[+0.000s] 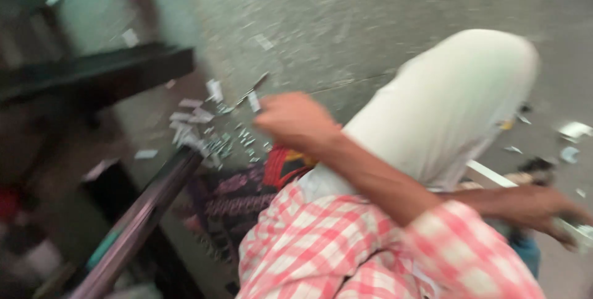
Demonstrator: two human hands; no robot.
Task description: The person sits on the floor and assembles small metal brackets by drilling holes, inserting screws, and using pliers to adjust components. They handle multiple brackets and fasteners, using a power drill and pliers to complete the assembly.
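Scrap-sorting appears in hand: left hand [295, 120], grip clenched, hangs above the metal scraps [207, 129] on the floor [346, 21]; right hand [546, 209] grip cannot be told; any pickup calls for opening.

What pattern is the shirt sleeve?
Pink-and-white checks on the sleeve, seen in the head view.

Rough matt concrete floor [346, 21], checked cloth sleeve [475, 256], glinting metal scraps [213, 132]

Pink-and-white checked shirt [321, 243] — sleeves rolled above the elbow, pale off-white trousers [451, 107], bare forearms
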